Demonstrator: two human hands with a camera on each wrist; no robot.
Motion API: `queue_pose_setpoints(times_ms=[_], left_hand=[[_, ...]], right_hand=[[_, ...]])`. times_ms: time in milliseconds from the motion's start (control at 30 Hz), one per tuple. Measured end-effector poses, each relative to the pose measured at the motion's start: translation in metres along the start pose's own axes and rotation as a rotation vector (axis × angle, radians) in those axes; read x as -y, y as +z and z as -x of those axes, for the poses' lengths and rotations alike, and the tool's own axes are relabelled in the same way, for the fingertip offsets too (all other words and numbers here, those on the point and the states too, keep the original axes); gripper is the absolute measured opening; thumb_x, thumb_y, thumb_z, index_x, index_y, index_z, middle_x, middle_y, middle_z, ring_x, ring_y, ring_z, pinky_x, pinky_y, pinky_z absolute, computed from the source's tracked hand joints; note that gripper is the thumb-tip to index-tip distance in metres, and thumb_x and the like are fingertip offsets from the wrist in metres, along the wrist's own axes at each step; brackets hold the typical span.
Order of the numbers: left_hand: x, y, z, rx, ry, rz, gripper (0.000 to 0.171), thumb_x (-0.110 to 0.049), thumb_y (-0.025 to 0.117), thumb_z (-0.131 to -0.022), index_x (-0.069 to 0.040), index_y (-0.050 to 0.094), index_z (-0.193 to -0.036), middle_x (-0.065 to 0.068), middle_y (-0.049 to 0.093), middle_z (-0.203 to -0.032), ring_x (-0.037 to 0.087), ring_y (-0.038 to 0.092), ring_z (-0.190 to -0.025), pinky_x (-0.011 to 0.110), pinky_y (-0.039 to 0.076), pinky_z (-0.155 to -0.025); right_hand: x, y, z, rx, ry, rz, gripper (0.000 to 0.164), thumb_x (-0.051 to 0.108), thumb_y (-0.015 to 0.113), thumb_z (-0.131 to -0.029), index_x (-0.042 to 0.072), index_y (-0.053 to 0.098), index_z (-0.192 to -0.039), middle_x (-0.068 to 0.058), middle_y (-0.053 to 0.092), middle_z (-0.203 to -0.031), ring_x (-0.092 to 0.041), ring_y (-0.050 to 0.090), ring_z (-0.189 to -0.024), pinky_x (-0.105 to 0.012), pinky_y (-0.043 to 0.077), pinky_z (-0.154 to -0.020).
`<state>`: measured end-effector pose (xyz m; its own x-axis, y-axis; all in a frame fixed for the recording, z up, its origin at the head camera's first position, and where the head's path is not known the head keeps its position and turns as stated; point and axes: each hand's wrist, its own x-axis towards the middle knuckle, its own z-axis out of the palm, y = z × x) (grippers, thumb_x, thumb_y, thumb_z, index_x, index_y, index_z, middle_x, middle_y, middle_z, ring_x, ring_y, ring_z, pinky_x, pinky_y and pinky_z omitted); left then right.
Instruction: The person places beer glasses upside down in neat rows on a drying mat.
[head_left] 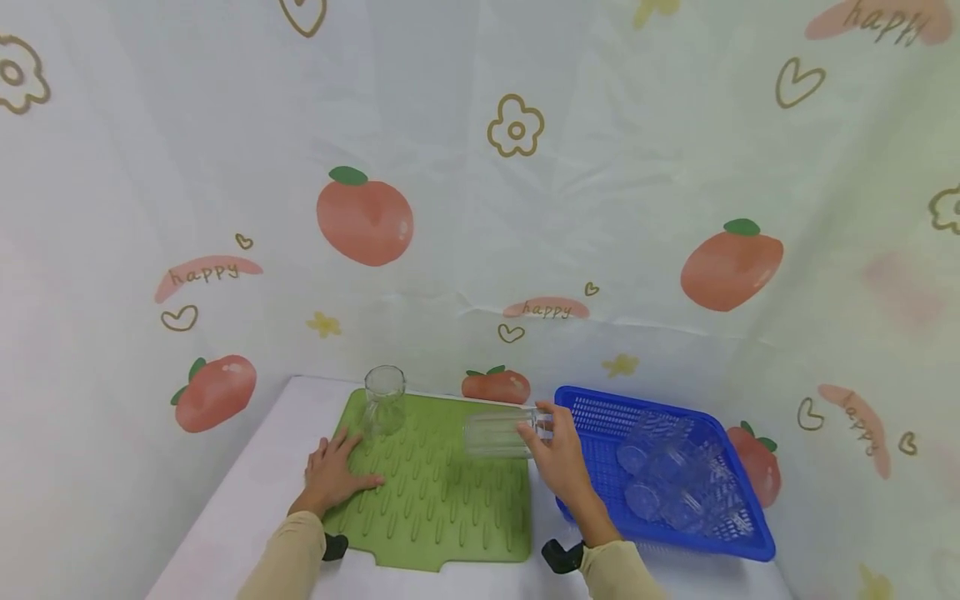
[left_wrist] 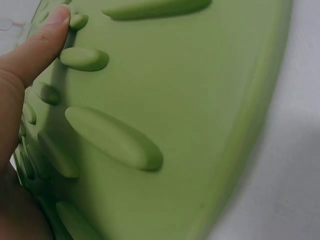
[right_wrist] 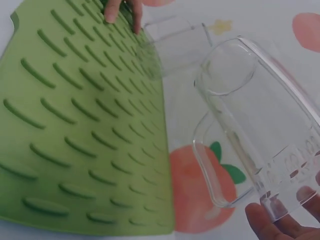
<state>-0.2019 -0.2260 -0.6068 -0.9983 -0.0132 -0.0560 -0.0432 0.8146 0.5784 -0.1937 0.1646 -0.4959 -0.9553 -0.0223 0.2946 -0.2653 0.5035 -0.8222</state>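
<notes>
A green drying mat [head_left: 427, 533] with raised ridges lies on the white table. My left hand [head_left: 333, 473] rests on its left edge with fingers spread; its thumb [left_wrist: 37, 50] touches the ridges in the left wrist view. Over the mat's right part, my right hand [head_left: 558, 454] holds a clear glass mug [head_left: 497, 435] by its base end, the mug lying sideways with its mouth toward the left. Its handle [right_wrist: 212, 182] shows in the right wrist view. Another clear glass mug [head_left: 386, 404] stands at the mat's far left corner.
A blue plastic basket [head_left: 667, 537] sits to the right of the mat, with several clear glass mugs [head_left: 671, 467] lying in it. Behind the table hangs a white curtain [head_left: 442, 275] printed with red fruit, flowers and hearts.
</notes>
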Motion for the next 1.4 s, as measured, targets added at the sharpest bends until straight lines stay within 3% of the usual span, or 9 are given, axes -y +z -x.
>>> queue_pose_setpoints(times_ms=[267, 567, 700, 933, 1133, 1400], left_hand=[[0.001, -0.004, -0.002, 0.022, -0.005, 0.006, 0.111, -0.059, 0.086, -0.072, -0.003, 0.038, -0.155, 0.028, 0.018, -0.167, 0.061, 0.006, -0.151, 0.075, 0.009, -0.12], [-0.004, -0.003, -0.002, 0.062, -0.018, 0.036, 0.125, -0.055, 0.086, -0.074, -0.003, 0.015, -0.162, 0.031, 0.016, -0.166, 0.061, 0.003, -0.151, 0.075, 0.005, -0.12], [-0.001, -0.004, -0.002, 0.052, -0.026, 0.061, 0.126, -0.056, 0.086, -0.074, -0.003, 0.013, -0.162, 0.032, 0.016, -0.166, 0.061, 0.005, -0.151, 0.076, 0.009, -0.12], [0.004, -0.011, -0.002, 0.02, -0.027, 0.146, 0.129, -0.054, 0.087, -0.074, 0.0, 0.01, -0.162, 0.035, 0.02, -0.163, 0.06, 0.019, -0.147, 0.074, 0.022, -0.118], [0.004, -0.015, -0.005, 0.002, -0.028, 0.213, 0.129, -0.054, 0.084, -0.079, -0.003, 0.002, -0.163, 0.035, 0.013, -0.164, 0.06, 0.014, -0.149, 0.075, 0.021, -0.118], [-0.01, -0.023, 0.001, -0.033, -0.006, 0.237, 0.128, -0.052, 0.084, -0.08, -0.01, -0.003, -0.164, 0.033, 0.01, -0.165, 0.061, 0.008, -0.15, 0.078, 0.021, -0.116]], right_hand=[[0.002, 0.017, 0.002, -0.009, 0.008, -0.069, 0.05, 0.035, 0.065, -0.1, 0.012, 0.05, -0.142, -0.017, 0.052, -0.137, -0.041, 0.062, -0.121, -0.049, 0.059, -0.091], [-0.005, 0.031, 0.007, -0.033, 0.052, -0.087, 0.047, 0.034, 0.063, -0.102, 0.013, 0.05, -0.142, -0.017, 0.053, -0.138, -0.04, 0.064, -0.118, -0.047, 0.059, -0.087], [-0.005, 0.038, 0.008, -0.027, 0.07, -0.094, 0.05, 0.037, 0.063, -0.102, 0.012, 0.05, -0.143, -0.017, 0.053, -0.14, -0.04, 0.063, -0.12, -0.049, 0.058, -0.089], [-0.005, 0.051, 0.009, -0.049, 0.111, -0.148, 0.055, 0.038, 0.067, -0.099, 0.009, 0.052, -0.142, -0.018, 0.053, -0.141, -0.038, 0.064, -0.118, -0.043, 0.06, -0.084], [-0.004, 0.062, 0.005, -0.097, 0.146, -0.192, 0.055, 0.037, 0.071, -0.096, 0.005, 0.054, -0.138, -0.02, 0.056, -0.136, -0.037, 0.066, -0.112, -0.038, 0.059, -0.079], [0.004, 0.073, 0.004, -0.124, 0.182, -0.25, 0.053, 0.036, 0.073, -0.095, 0.005, 0.056, -0.135, -0.02, 0.056, -0.134, -0.032, 0.067, -0.106, -0.032, 0.057, -0.074]])
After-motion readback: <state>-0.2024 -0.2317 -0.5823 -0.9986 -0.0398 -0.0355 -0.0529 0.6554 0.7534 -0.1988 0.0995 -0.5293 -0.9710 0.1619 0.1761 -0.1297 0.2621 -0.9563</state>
